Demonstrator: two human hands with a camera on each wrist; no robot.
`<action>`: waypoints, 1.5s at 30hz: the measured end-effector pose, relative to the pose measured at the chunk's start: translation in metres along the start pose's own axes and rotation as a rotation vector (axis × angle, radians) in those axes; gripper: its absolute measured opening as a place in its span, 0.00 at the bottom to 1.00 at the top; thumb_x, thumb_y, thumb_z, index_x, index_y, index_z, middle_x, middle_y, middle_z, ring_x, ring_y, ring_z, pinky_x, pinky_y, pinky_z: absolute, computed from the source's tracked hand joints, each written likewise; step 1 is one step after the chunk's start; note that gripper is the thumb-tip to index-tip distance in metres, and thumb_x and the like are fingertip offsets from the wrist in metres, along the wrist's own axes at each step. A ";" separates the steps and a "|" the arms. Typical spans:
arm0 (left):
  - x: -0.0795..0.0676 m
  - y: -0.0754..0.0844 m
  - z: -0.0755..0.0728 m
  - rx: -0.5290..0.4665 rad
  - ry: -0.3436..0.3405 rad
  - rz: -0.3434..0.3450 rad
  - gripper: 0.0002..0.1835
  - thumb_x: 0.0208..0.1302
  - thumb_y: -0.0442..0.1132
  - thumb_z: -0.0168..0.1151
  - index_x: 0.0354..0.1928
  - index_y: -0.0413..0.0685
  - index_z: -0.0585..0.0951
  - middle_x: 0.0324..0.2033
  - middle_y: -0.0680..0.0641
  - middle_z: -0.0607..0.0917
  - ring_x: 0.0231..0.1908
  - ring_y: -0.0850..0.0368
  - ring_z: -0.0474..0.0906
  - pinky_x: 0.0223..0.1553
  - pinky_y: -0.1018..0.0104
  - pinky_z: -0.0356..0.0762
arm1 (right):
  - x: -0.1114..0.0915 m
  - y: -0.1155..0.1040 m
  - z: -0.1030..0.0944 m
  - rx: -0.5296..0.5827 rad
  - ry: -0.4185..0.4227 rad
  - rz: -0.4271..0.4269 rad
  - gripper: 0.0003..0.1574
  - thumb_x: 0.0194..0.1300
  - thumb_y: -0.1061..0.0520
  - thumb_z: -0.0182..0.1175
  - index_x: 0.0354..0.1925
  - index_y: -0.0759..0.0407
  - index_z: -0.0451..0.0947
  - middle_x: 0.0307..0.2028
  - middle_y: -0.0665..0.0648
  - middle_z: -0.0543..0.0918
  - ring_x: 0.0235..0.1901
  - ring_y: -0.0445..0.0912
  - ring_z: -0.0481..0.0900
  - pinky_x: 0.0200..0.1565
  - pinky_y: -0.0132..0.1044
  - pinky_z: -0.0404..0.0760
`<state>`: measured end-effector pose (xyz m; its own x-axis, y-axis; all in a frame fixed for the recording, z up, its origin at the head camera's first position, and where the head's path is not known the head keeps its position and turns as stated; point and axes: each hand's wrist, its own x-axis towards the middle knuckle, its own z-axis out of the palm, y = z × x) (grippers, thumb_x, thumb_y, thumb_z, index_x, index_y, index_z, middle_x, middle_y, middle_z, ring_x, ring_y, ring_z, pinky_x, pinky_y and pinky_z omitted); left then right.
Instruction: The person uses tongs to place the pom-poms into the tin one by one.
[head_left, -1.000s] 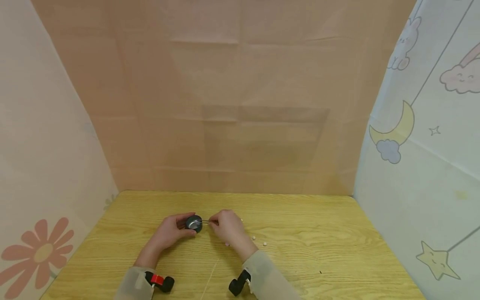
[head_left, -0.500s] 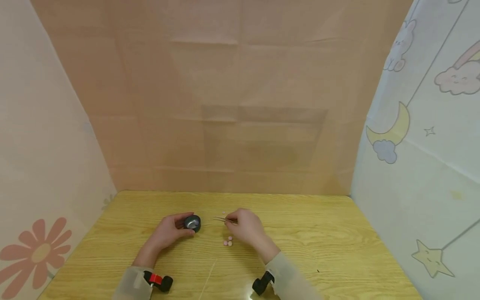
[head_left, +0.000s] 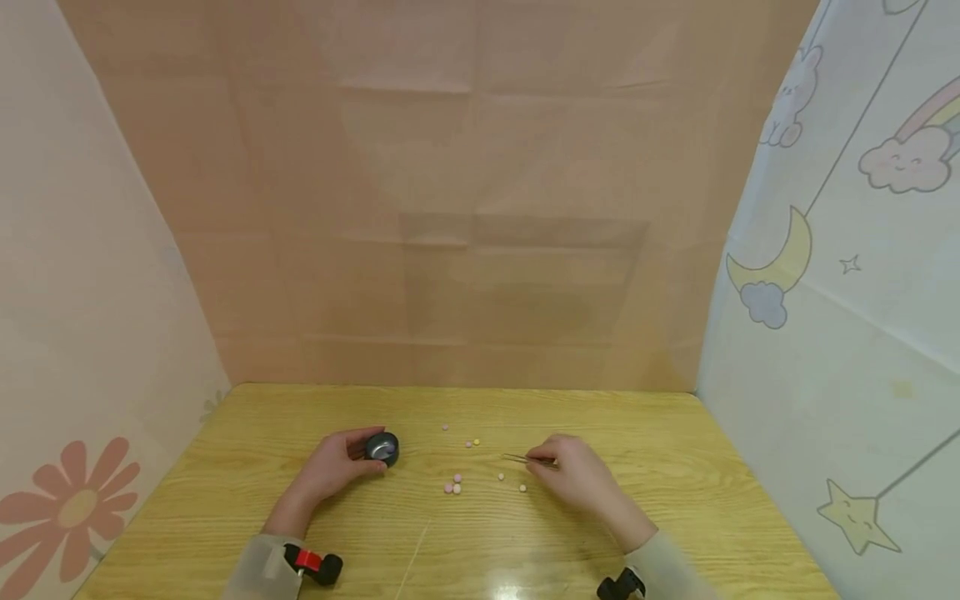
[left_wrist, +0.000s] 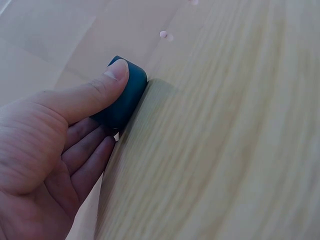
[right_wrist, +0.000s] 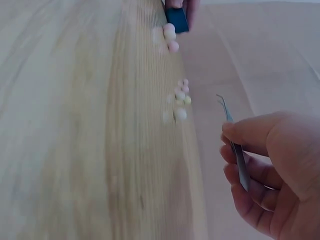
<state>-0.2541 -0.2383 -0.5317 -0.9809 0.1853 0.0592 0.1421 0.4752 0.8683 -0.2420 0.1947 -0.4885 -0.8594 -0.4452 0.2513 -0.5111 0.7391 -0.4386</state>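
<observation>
Far left, grips a small dark cup (left_wrist: 132, 100) with the left hand (head_left: 330, 468), thumb against the near side and fingers behind. Seems to rest on the table (head_left: 300, 408), opening upward, with a bright inside (too small to tell whether anything lies in it). Rightward from there, apart from the cup: a lone pink bead (head_left: 446, 427) toward the back, three pinkish beads (head_left: 448, 488) bunched nearer the front, then a small pink bead (head_left: 468, 444) just beside a yellow bead (head_left: 476, 442). Farther right, two cream beads (head_left: 501, 477), near each other. At the right, pinches slim tweezers (right_wrist: 241, 165) between thumb and fingers of the right hand (head_left: 573, 471), tips pointing left, apparently raised, with no bead visible between them. Looks like the picking-up step, with a bead yet to be caught. Probably calls next for lowering the tips over one of the cream beads, squeezing just enough to hold without flicking it away, then lifting leftward to the cup, meanwhile steadying that with the left hand.
</observation>
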 end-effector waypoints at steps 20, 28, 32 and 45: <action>-0.001 0.004 -0.003 -0.059 -0.035 0.000 0.37 0.63 0.40 0.81 0.72 0.37 0.78 0.64 0.35 0.83 0.65 0.37 0.80 0.64 0.46 0.79 | -0.029 0.033 -0.018 0.022 -0.129 -0.106 0.08 0.72 0.54 0.73 0.47 0.50 0.94 0.37 0.36 0.86 0.35 0.31 0.80 0.37 0.35 0.83; 0.000 0.005 -0.002 -0.058 -0.043 -0.015 0.37 0.63 0.39 0.81 0.72 0.37 0.78 0.65 0.34 0.82 0.66 0.36 0.79 0.65 0.46 0.79 | -0.030 0.033 -0.018 0.003 -0.117 -0.138 0.07 0.71 0.56 0.73 0.46 0.51 0.94 0.37 0.38 0.86 0.35 0.31 0.81 0.37 0.35 0.84; 0.001 0.004 -0.002 -0.060 -0.041 -0.018 0.37 0.63 0.39 0.81 0.72 0.38 0.78 0.65 0.35 0.83 0.66 0.37 0.79 0.66 0.46 0.78 | -0.029 0.034 -0.017 0.004 -0.126 -0.143 0.07 0.71 0.56 0.73 0.46 0.51 0.94 0.36 0.38 0.86 0.34 0.31 0.80 0.36 0.34 0.84; 0.002 0.003 -0.003 -0.049 -0.035 -0.022 0.36 0.63 0.38 0.81 0.72 0.38 0.79 0.65 0.35 0.83 0.66 0.37 0.80 0.66 0.44 0.77 | -0.029 0.032 -0.016 -0.001 -0.130 -0.129 0.08 0.71 0.57 0.73 0.47 0.52 0.95 0.36 0.39 0.86 0.33 0.30 0.80 0.34 0.32 0.83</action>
<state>-0.2560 -0.2390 -0.5273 -0.9783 0.2057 0.0229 0.1127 0.4369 0.8924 -0.2330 0.2395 -0.4959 -0.7780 -0.5983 0.1916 -0.6174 0.6718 -0.4093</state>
